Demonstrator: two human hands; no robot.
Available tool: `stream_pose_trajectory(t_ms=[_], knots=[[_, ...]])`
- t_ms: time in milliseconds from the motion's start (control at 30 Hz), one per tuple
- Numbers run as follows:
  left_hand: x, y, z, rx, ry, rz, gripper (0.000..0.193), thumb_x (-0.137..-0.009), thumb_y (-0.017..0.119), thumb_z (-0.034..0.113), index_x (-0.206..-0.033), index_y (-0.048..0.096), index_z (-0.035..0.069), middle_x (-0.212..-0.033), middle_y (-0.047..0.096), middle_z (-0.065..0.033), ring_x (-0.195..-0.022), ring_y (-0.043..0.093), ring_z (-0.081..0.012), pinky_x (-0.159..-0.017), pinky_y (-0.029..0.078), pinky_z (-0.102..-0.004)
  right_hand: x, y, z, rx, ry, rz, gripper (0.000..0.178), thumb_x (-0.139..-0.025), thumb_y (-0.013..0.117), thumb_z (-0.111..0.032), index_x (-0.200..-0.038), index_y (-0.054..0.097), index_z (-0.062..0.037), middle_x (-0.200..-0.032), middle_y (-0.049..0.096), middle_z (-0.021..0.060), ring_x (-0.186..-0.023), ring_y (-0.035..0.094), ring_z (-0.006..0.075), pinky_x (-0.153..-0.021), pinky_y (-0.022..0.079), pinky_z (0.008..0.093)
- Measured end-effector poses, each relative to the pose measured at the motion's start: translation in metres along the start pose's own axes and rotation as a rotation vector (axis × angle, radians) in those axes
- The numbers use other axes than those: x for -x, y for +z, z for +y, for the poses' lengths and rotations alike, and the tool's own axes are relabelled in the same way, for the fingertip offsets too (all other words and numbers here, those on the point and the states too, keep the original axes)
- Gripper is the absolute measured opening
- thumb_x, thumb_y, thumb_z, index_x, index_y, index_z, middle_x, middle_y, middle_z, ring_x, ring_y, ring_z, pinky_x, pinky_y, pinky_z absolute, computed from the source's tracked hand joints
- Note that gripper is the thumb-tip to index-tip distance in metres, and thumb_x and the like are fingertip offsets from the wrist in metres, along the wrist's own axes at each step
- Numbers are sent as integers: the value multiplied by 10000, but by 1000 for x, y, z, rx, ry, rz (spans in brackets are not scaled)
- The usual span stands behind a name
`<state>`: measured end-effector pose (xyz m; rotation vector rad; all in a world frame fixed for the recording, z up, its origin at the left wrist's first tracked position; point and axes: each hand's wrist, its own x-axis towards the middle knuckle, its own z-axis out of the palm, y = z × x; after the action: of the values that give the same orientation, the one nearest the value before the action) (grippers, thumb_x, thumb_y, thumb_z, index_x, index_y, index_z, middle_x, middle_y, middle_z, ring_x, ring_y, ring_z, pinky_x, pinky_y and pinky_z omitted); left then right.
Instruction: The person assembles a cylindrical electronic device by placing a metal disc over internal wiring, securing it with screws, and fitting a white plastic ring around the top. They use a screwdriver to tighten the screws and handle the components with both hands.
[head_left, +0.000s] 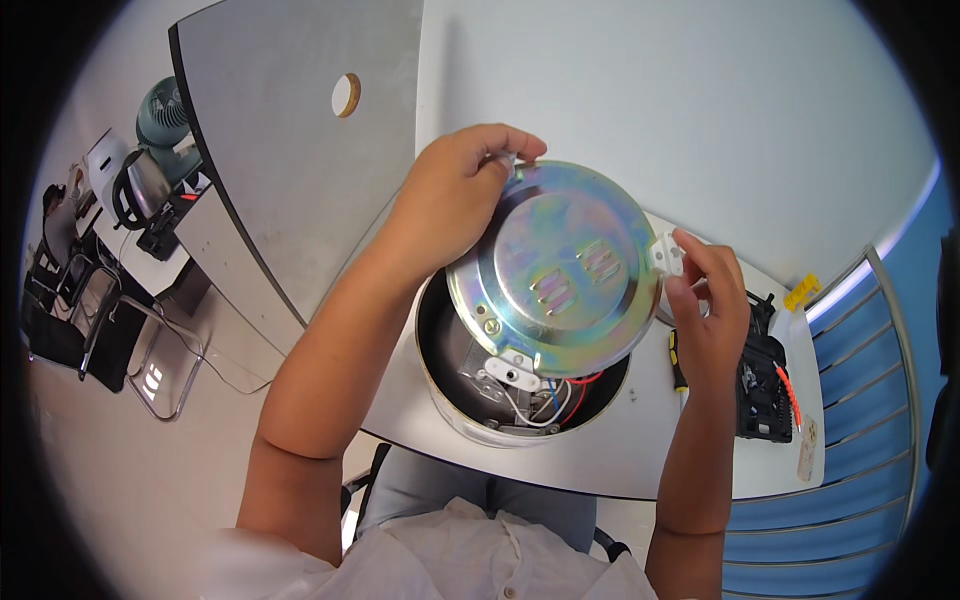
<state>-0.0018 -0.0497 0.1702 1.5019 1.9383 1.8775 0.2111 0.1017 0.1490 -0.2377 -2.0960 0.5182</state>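
Note:
Tilted above a round, open housing is a round metal plate with a rainbow sheen, pressed slots and white blocks on its rim. My left hand grips the plate's far left edge, its fingers closed around a white block there. At the right edge, the thumb and fingers of my right hand pinch another white block. A third white block sits on the near rim, fixed with a screw. White, red and blue wires show inside the housing below; the plate hides much of its inside.
A yellow-and-black screwdriver lies right of the housing, beside a black tool case and a red tool. A yellow piece is at the table's right edge. A grey partition stands at left, a metal railing at right.

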Motion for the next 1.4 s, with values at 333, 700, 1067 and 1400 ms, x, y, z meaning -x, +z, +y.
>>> stream_pose_trajectory(t_ms=[333,700,1067,1400], knots=[[-7,-3,-7,34,82,149,256,-911,431,26,-1060,638,-3,-859,634,-57,-767,583,-95,-714,478,-224,-36,34,-17,165,114,127,294,-785,672,-188,-1047,651,-56,-758,494,9,-667,443,101,-584,374,237],[3,1,-20,6,338,100,318,-847,438,-17,-1110,616,0,-991,577,-55,-805,480,-98,-768,395,-221,-30,47,16,224,79,187,282,-746,677,-110,-1020,640,-55,-807,570,12,-653,465,88,-577,392,223],[-34,15,-3,-212,824,336,276,-865,493,91,-1115,581,13,-1050,582,-173,-906,599,-296,-786,487,-359,-29,22,36,-814,402,202,356,-942,538,-299,-1081,546,28,-825,586,28,-691,510,71,-572,393,209],[15,-17,-78,220,-25,-113,493,-934,499,348,-1311,471,31,-1308,512,-98,-1183,493,-206,-973,386,-327,-34,-21,62,-1052,628,558,286,-968,416,-261,-1074,550,-32,-1027,619,102,-936,611,216,-790,526,374]])
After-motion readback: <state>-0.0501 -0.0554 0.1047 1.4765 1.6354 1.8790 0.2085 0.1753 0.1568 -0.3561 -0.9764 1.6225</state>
